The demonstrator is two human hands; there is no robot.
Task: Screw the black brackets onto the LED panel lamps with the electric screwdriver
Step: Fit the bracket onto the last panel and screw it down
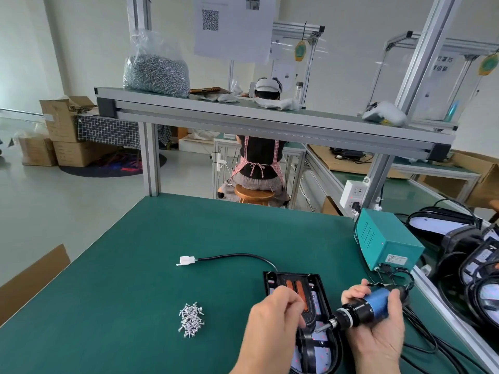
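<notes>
Lamp (325, 352) lies on the table's (135, 265) near right, black rim, pale face, with the black bracket (294, 279) laid on top and orange showing through its slots. We see the left hand (272, 319) curled over the bracket; can't tell if it pinches anything. The right hand (378, 330) is wrapped round the screwdriver (364, 309), which is tilted with its bit at the lamp. Screws (191, 319) are piled to the left.

pale walls (81, 36), grey floor (54, 201) — aluminium shelf (270, 117)
</notes>
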